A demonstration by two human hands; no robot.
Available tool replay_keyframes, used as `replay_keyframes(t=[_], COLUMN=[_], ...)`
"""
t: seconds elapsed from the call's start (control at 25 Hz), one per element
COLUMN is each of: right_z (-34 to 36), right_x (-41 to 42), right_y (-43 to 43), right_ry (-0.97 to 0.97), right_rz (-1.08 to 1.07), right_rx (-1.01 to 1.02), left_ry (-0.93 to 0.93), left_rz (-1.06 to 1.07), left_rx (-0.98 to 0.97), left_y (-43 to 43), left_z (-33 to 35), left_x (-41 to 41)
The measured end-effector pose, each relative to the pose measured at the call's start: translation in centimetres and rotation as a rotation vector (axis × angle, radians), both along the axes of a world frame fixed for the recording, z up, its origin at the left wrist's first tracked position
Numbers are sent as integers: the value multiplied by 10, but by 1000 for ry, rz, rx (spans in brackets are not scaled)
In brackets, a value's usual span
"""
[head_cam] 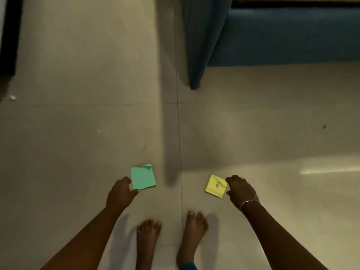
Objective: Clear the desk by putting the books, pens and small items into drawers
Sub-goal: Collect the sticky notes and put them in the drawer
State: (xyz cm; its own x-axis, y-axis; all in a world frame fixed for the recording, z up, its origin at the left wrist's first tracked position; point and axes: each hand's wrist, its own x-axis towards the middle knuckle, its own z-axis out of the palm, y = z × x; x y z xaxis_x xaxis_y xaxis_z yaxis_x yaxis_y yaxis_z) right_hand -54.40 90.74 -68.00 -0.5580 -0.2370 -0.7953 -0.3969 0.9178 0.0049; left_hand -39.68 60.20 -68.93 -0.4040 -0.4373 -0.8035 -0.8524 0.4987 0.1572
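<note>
My left hand (121,192) pinches a green sticky-note pad (143,176) by its left edge, thumb at the pad's lower corner. One corner of the pad's top sheet curls up. My right hand (240,190), with a bracelet at the wrist, pinches a yellow sticky-note pad (215,186) by its right edge. The yellow pad has a small pink label on its face. Both pads are held out in front of me above the tiled floor. No desk or drawer is in view.
I look straight down at a beige tiled floor (78,114) with my bare feet (171,236) at the bottom. A blue upholstered piece of furniture (272,36) fills the upper right. A dark vertical edge (9,36) runs along the upper left.
</note>
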Motion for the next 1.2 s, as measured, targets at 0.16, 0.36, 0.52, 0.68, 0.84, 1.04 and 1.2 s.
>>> replay_keyframes(t=[0.16,0.36,0.52,0.68,0.84,1.04,1.2], right_z=[-88,-158,-182,-192,-187,-111,0], right_x=[-4,7,20,16,15,26,31], right_y=[16,24,25,27,25,8,-17], right_ry=[-7,18,117,163,64,52,153], right_rz=[-34,-50,-67,-117,-52,-299,-620], right_rx=[34,27,13,59,93,-78,-317], left_ry=[-65,-74,-36,-78,-40,125,279], left_rz=[428,541,525,616,558,491,566], left_rx=[27,-214,-338,-358,-264,-156,38], left_y=[20,27,40,37,30,24,16], left_z=[-88,-152,-171,-177,-167,-101,-2], left_x=[8,5,1,0,-3,0,5])
